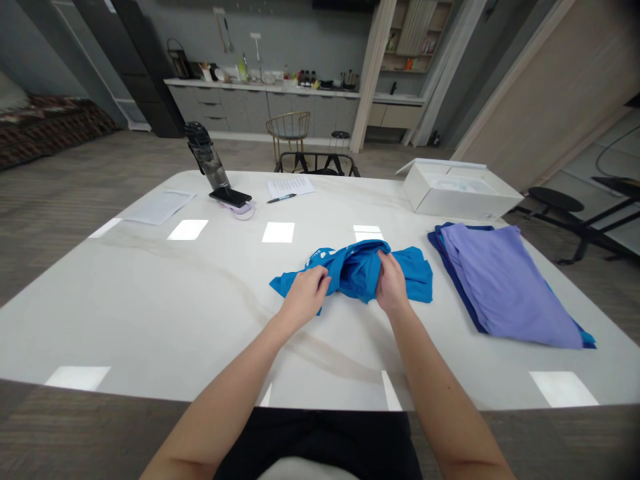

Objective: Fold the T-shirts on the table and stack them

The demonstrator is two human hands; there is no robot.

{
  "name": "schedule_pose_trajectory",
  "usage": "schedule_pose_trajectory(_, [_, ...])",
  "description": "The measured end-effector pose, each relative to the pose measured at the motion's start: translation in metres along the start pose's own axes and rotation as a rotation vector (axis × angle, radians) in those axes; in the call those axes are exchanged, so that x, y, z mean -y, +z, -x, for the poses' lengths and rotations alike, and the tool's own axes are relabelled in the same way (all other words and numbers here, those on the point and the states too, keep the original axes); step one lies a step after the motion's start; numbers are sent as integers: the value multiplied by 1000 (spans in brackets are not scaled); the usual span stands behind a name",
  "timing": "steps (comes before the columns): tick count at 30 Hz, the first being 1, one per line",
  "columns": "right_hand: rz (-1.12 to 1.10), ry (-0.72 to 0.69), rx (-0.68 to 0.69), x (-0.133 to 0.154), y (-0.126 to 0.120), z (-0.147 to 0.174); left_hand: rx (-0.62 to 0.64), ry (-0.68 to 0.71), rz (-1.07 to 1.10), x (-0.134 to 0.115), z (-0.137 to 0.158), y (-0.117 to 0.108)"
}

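Note:
A bright blue T-shirt (357, 270) with some white print lies bunched up on the white table (190, 307), right in front of me. My left hand (306, 293) is closed on its left part, fingers curled into the cloth. On the other side, my right hand (391, 281) grips a fold near the raised opening, thumb towards the inside. Part of the fabric spreads flat past my right hand. To the right lies a stack of folded clothes with a lavender garment (505, 283) on top and darker blue ones beneath; neither hand touches it.
An open white box (460, 190) stands at the back right. Further left are a pen (281, 198), paper sheets (160, 207), a black phone (231, 196) and a dark clear bottle (210, 160). Beyond the table are a gold chair (289, 127) and a kitchen counter.

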State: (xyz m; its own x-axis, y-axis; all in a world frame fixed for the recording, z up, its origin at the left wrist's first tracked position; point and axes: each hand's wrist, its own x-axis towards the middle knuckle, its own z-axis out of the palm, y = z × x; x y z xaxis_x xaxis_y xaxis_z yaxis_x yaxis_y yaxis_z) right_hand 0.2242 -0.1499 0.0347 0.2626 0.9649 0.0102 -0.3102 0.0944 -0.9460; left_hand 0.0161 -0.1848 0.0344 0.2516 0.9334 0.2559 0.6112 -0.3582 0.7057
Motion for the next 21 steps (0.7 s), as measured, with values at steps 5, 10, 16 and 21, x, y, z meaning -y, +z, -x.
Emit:
schedule_pose_trajectory(5, [68,42,-38,1,-13,-8,-167,-266,735,10,-14,-14])
schedule_pose_trajectory(10, [405,-48,-25,-7,-28,-16,-268,-376,1007,20,-21,-24])
schedule_pose_trajectory(16, [658,-197,292,9,-47,-14,-1,-222,796,34,-15,-63])
schedule_pose_trajectory(21, [902,-225,418,6,-58,-16,-4,-158,462,50,-13,-77])
